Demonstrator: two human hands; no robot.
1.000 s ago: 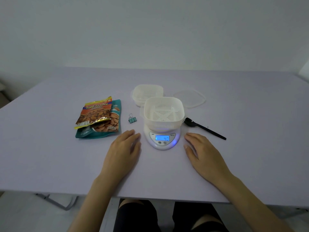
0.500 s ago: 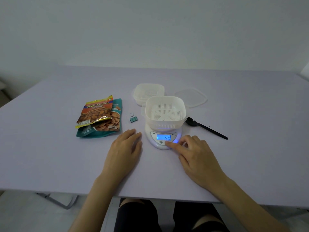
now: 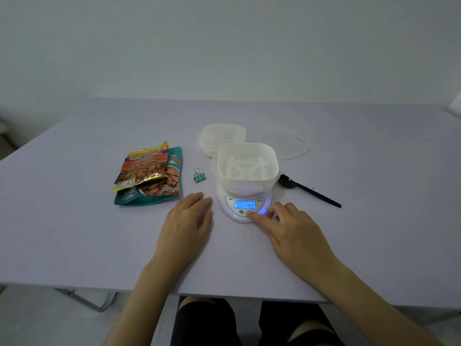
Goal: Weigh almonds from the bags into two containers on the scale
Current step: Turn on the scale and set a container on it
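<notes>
Before pouring any almonds, best read as zeroing the scale (image 3: pixel 225 204), going by a lit number under nothing but an empty container.

Nearest: left hand (image 3: pixel 187 221), flat on the table (image 3: pixel 74 221) just left of the scale, fingers straight and released, holding nothing.

Level with it on the right: right hand (image 3: pixel 291 233), forefinger (image 3: pixel 252 214) stretched leftward, tip touching the buttons on the near lip of the scale. Other fingers loosely bent, gripping nothing.

Just beyond that fingertip: blue display (image 3: pixel 245 205), then the white slotted container (image 3: pixel 247 168), upright on the scale, no almonds inside.

Left of the scale, near the left hand and well apart from the right: two almond bags (image 3: pixel 147 171), flat and overlapped, long axis running near to far. Cannot tell whether opened.

Between bags and scale: small clip (image 3: pixel 199 176).

Right of the scale: black spoon (image 3: pixel 306 189), bowl end toward the container.

Farthest: second container (image 3: pixel 222 138) just behind the first, loose lid (image 3: pixel 285 144) to its right.

Probably a left-hand reach for the bags, that hand being much the nearer.
</notes>
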